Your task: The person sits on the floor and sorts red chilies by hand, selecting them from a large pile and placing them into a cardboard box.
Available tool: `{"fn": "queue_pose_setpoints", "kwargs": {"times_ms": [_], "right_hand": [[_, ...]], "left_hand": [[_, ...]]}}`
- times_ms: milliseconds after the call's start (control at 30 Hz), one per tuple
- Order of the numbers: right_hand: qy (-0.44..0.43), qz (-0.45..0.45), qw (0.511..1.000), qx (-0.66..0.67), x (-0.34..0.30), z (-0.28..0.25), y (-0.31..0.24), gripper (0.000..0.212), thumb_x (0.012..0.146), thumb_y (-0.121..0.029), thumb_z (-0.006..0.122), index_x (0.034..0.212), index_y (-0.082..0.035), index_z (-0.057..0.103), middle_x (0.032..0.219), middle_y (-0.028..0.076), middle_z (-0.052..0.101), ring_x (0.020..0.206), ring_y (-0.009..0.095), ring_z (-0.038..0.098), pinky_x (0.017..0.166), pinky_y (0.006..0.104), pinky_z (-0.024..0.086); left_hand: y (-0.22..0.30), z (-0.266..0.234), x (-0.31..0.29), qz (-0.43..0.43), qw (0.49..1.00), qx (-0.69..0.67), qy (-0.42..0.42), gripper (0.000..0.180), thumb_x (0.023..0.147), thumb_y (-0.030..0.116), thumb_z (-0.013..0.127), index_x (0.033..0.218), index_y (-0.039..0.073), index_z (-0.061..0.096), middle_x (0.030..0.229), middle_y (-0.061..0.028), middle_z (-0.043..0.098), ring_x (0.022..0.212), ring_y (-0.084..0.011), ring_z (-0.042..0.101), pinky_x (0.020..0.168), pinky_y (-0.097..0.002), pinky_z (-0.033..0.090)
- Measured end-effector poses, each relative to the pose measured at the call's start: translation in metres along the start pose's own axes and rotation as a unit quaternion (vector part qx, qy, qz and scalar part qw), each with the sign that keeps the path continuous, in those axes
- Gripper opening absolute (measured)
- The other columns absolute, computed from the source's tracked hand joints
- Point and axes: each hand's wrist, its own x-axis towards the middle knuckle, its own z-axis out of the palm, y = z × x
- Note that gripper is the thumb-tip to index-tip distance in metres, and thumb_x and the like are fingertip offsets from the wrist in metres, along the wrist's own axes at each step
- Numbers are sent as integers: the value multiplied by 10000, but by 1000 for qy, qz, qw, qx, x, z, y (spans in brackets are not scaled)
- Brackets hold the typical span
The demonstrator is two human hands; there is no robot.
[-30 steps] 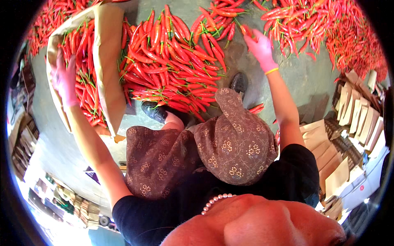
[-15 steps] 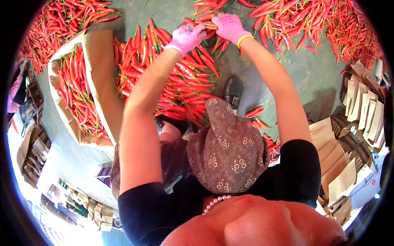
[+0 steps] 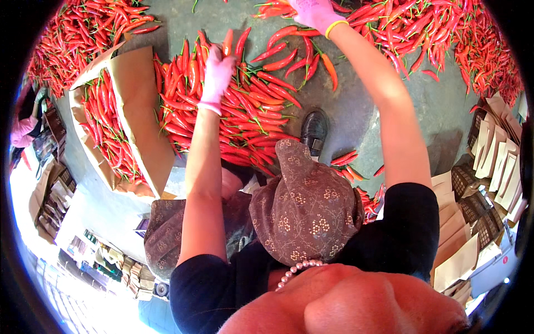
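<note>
In a pink glove, my left hand [image 3: 218,75] is over the far edge of a pile of red chili peppers [image 3: 239,125]. Its fingers are closed round a chili pepper [image 3: 227,42] that points away from me. My right hand [image 3: 314,12], also gloved in pink with a yellow cuff, is at the top edge of the view above other chilies; its fingertips are hard to make out. Between my hands, several loose chilies [image 3: 281,59] lie on the grey floor. A brown paper bag [image 3: 146,111] full of chilies leans open to the left of the pile.
Larger chili heaps lie at far left [image 3: 78,33] and far right [image 3: 423,25]. My black shoe [image 3: 314,131] is beside the middle pile. Folded paper bags [image 3: 456,245] and dark crates [image 3: 475,214] stand at right. Another person's pink sleeve [image 3: 23,131] shows at the left rim.
My hands, close together over the chilies before, have moved apart. The left came back and left to the pile; the right went farther away. Loose chilies now lie between them.
</note>
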Motion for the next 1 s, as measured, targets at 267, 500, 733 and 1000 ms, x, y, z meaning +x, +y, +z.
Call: {"fn": "queue_pose_setpoints", "kwargs": {"times_ms": [267, 500, 733, 1000], "right_hand": [[8, -90, 992, 84, -28, 45, -9, 417, 776, -220, 678, 1166, -156, 546, 971, 49, 649, 941, 233, 638, 830, 409, 466], [-11, 23, 982, 186, -52, 38, 24, 322, 804, -215, 608, 1109, -109, 605, 905, 132, 688, 883, 329, 667, 778, 461, 521], [19, 116, 956, 268, -109, 17, 19, 362, 805, -239, 643, 1135, -111, 570, 973, 142, 669, 952, 329, 651, 799, 459, 518], [-52, -25, 981, 186, -92, 28, -13, 369, 812, -181, 623, 1171, -116, 572, 1114, 124, 634, 1087, 292, 611, 885, 419, 496]], "left_hand": [[62, 67, 115, 91, 888, 450, -29, 636, 824, 527, 625, 1298, 109, 557, 1155, -194, 657, 1117, -357, 603, 949, -437, 465], [88, 80, 149, 101, 703, 678, -188, 436, 871, 383, 532, 1204, 118, 629, 1253, -131, 626, 1166, -330, 583, 982, -427, 462], [57, -1, 102, 90, 771, 608, -167, 429, 860, 329, 528, 1183, 55, 602, 1134, -229, 641, 1122, -393, 585, 970, -459, 458], [42, 30, 71, 115, 776, 605, -134, 460, 892, 428, 577, 1282, 188, 531, 1222, -178, 579, 1119, -359, 590, 929, -468, 485]]}}
